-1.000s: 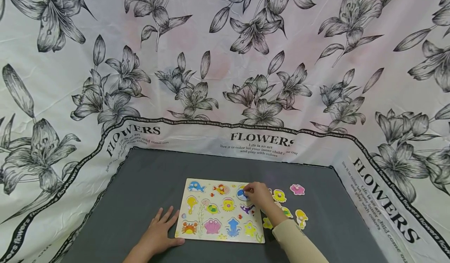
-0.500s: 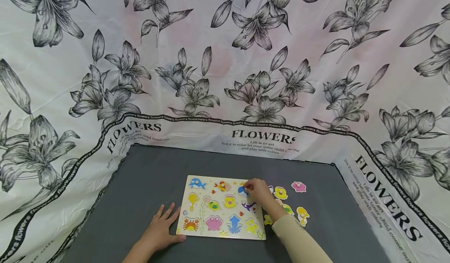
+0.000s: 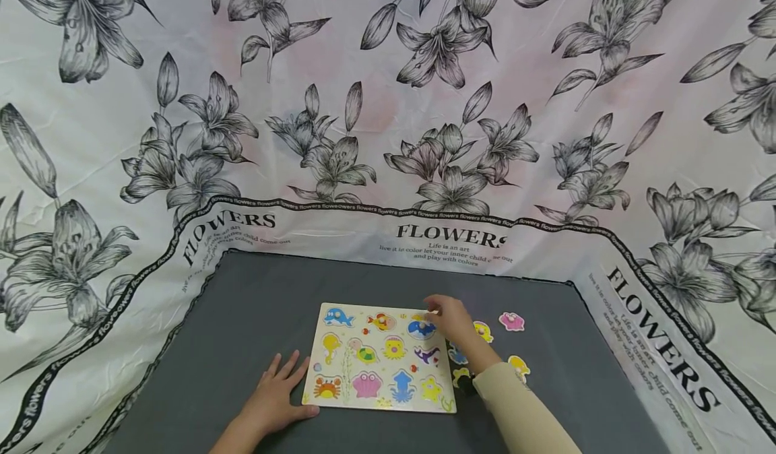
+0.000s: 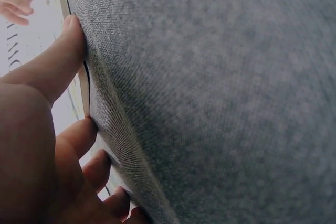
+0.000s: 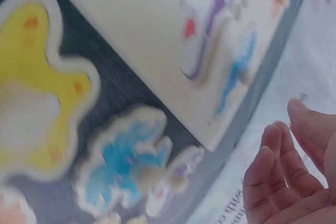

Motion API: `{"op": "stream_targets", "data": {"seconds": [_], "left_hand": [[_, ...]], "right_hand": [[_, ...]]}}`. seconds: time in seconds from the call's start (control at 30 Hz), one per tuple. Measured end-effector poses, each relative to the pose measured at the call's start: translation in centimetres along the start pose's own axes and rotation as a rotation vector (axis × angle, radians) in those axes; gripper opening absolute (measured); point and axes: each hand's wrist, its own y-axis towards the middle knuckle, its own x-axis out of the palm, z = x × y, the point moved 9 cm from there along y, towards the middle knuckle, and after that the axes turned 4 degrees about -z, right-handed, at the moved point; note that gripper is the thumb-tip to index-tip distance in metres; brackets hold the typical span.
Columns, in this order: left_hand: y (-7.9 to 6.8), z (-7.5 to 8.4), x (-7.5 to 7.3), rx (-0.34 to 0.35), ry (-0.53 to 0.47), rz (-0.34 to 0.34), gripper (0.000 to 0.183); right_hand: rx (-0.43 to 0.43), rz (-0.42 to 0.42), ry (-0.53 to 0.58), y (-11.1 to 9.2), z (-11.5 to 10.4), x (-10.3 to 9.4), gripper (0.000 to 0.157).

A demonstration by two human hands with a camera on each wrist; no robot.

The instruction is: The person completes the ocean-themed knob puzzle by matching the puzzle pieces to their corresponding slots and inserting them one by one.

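A pale puzzle board [image 3: 347, 409] with colourful sea-animal pictures lies on the dark grey table. My left hand [image 3: 271, 397] rests at its left front corner with fingers spread; in the left wrist view the thumb [image 4: 65, 51] lies along the board's edge. Above the board's back right corner is my right hand [image 3: 455, 322], its fingers loosely bent. The right wrist view shows nothing between those fingers [image 5: 268, 169] and the thumb. Just below them, a blue sea-animal piece [image 3: 421, 329] sits at the board's top right, with a small knob visible in the right wrist view.
Loose pieces lie right of the board: a pink shell [image 3: 512, 321], a yellow octopus [image 3: 483, 331], a yellow seahorse [image 3: 519, 366], a yellow star [image 5: 31, 61] and a blue piece with a knob [image 5: 123, 166]. A flower-printed cloth [image 3: 339, 238] surrounds the table's back and sides.
My right hand has let go of the blue piece and risen slightly up and to the right, so more of that piece shows. The left hand has stayed in place.
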Motion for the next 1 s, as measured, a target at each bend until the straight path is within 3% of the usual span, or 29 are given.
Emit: {"op": "stream_targets", "data": {"seconds": [0.6,1.0], "left_hand": [[-0.1,-0.4,0.0,-0.001,-0.008,-0.003,0.104],[0.2,0.1,0.2,0.005,-0.018,-0.009,0.104]], "right_hand": [[0.008,0.093,0.126,-3.0,0.6,-5.1,0.025],[0.011,0.186,0.051,-6.2,4.0,-9.6,0.023]]}}
